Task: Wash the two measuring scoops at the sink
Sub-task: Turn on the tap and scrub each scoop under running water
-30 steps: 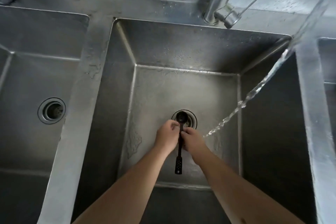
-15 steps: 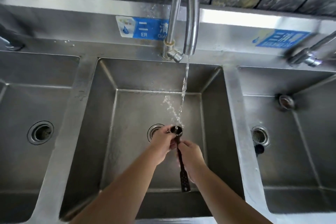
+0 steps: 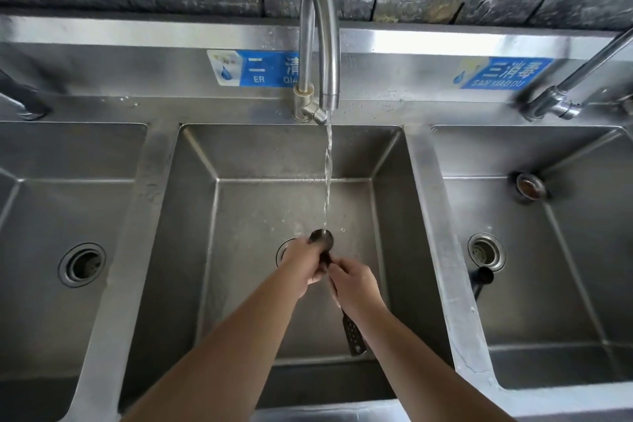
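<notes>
A black long-handled measuring scoop (image 3: 352, 332) is held over the middle basin (image 3: 239, 202), its round bowl up under the water stream (image 3: 328, 175) from the curved faucet (image 3: 318, 41). My left hand (image 3: 301, 264) grips it just below the bowl, fingers wrapped around the neck. My right hand (image 3: 356, 284) holds the handle lower down; the perforated handle end sticks out beneath my wrist. A second black scoop (image 3: 481, 279) lies in the right basin (image 3: 565, 284), against its left wall below the drain.
Three steel basins stand side by side, each with a drain. A metal stopper (image 3: 529, 187) rests at the right basin's far edge. Another faucet (image 3: 561, 96) angles in at the right. Blue labels are stuck on the backsplash.
The view tilted up from the basin floor to the whole sink. Both hands raised the scoop's bowl into the falling water and kept their grip on it.
</notes>
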`<state>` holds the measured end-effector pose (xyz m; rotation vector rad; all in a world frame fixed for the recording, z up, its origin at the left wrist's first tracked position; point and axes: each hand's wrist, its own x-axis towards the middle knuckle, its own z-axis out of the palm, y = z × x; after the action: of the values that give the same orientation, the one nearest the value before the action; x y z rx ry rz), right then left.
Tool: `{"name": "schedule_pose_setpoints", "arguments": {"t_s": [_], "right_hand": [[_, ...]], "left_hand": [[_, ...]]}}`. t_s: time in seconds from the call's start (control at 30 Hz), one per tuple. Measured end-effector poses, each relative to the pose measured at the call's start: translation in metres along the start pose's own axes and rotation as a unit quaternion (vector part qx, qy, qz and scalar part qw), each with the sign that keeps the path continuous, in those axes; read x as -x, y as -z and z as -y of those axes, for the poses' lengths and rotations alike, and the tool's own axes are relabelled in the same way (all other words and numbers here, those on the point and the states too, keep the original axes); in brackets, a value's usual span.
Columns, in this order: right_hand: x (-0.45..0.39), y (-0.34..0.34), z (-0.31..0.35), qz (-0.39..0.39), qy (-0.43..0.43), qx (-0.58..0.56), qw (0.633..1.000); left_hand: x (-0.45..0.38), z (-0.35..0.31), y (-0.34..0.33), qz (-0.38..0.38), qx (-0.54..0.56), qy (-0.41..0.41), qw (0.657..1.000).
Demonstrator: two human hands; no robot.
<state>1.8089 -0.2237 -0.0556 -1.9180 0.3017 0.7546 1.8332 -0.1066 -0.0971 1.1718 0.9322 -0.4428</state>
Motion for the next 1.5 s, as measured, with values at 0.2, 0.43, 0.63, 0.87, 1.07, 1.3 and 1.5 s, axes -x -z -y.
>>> {"name": "schedule_pose_setpoints", "arguments": {"t_s": [0.2,0.43,0.63,0.87,1.07,1.3,1.5], "right_hand": [[-0.01,-0.004,0.004,0.0,0.011,-0.03,0.999],[-0.024,-0.005,0.026,-0.027,0.056,-0.114,0.992],[-0.04,-0.006,0.055,-0.003,0.084,-0.218,0.972],[-0.046,0.0,0.109,0.04,0.142,-0.261,0.954],[-0.043,0.011,0.158,0.046,0.208,-0.275,0.938],[-0.048,0.015,0.167,0.039,0.208,-0.293,0.932],[-0.034,0.01,0.109,-0.025,0.167,-0.154,0.974]], "left_hand": [[0.016,-0.014,-0.001,0.161,0.128,-0.023,0.978],[0.024,-0.037,-0.001,0.136,0.064,-0.099,0.984],[0.03,-0.061,0.002,0.12,0.054,-0.153,0.979],[0.034,-0.112,0.005,0.103,0.037,-0.232,0.967],[0.043,-0.161,0.004,0.129,0.035,-0.282,0.95],[0.051,-0.173,-0.002,0.143,0.072,-0.289,0.944],[0.036,-0.131,-0.002,0.129,0.087,-0.213,0.965]]}}
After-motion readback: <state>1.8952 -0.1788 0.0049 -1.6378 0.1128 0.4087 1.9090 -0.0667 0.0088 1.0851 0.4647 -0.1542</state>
